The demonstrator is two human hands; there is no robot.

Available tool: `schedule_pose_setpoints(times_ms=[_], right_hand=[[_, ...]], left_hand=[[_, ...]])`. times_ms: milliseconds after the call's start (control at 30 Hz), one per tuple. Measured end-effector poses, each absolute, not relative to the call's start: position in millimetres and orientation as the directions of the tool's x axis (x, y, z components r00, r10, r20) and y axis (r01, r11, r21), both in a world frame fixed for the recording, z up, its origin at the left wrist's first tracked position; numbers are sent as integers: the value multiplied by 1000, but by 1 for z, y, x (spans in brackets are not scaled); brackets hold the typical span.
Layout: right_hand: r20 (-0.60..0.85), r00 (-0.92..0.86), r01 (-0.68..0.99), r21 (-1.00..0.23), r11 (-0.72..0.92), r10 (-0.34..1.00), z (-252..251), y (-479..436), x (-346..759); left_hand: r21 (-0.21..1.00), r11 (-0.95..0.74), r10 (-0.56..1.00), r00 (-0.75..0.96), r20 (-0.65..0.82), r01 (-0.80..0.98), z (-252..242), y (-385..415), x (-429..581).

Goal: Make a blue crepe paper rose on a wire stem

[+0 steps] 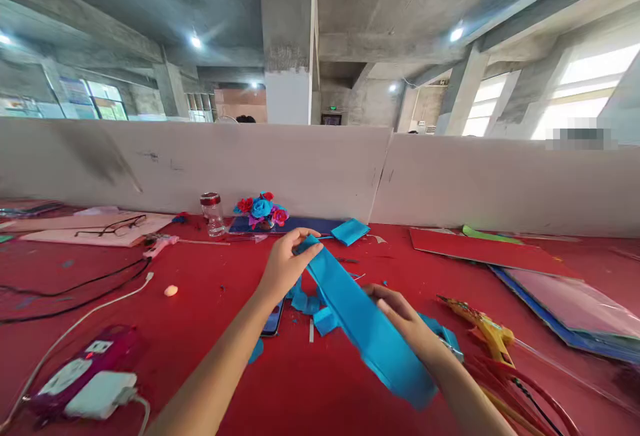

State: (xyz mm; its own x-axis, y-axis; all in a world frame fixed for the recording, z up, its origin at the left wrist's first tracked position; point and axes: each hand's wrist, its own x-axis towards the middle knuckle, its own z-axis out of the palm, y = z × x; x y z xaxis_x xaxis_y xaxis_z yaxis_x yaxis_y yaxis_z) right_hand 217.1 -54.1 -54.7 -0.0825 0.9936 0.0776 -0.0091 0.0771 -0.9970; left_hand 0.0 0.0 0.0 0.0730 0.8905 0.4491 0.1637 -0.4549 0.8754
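A long folded strip of blue crepe paper stretches between both my hands above the red table. My left hand pinches the strip's far upper end with thumb and fingers closed. My right hand grips the strip near its middle, fingers wrapped over it, while the near end hangs down toward me. Small blue paper scraps lie under the strip. A phone lies flat beneath my left wrist.
A yellow glue gun lies right of my right hand, beside stacked coloured sheets. At the back stand a glass jar, paper flowers and a blue paper piece. Glasses, cables and a charger sit left.
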Motion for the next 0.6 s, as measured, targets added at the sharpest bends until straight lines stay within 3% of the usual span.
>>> schedule_pose_setpoints(times_ms=[133,233,367,433,500,600], right_hand=[[9,-266,-171,-984,-38,964,-59,-46,227],[-8,-281,-289,-953,-92,960,-67,-41,230],[-8,-202,-369,-926,-83,979,-73,-37,225],[0,-166,-346,-936,-58,986,-74,-35,220],[25,-131,-265,-964,-11,991,-77,-33,217],[79,-119,-141,-988,61,990,-84,-30,214]], left_hand=[[911,-398,916,105,387,108,-4,10,8],[959,-257,962,65,265,-120,-11,10,16],[903,-53,997,28,72,-427,-33,1,38],[902,109,987,156,-46,-419,-47,-6,51],[923,175,936,348,-48,-342,-61,-11,61],[995,-30,942,330,60,-96,-75,-14,64]])
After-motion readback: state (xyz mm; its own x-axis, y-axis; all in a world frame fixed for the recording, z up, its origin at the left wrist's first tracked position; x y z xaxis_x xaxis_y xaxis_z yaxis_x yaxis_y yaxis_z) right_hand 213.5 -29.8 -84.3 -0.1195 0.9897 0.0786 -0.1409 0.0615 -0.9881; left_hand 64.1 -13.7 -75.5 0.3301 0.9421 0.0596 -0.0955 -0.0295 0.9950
